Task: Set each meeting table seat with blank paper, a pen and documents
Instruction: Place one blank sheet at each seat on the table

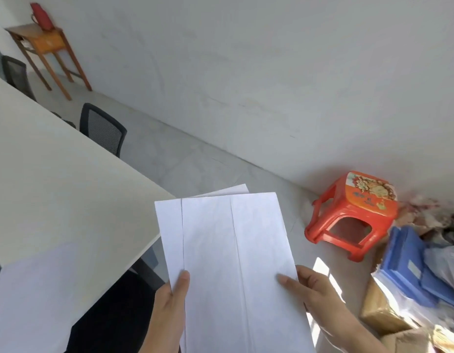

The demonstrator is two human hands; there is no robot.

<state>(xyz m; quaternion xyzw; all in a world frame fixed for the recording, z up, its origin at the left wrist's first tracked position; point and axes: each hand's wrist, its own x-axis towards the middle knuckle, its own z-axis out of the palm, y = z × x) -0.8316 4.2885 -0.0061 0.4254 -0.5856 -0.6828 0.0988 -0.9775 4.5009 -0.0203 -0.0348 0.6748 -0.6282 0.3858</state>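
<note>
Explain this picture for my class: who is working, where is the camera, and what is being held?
No machine here: a person works with two bare hands. The single picture comes from a camera worn on the head, looking forward and down. The left hand and right hand each pinch the near edge of some white sheets of paper, thumbs on top. On the left is a pale table with a black chair beside it; a red stool stands on the floor.

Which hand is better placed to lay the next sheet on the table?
Probably the left: the left hand pinches the fanned sheets on the side beside the table; the right hand holds their far edge.
</note>
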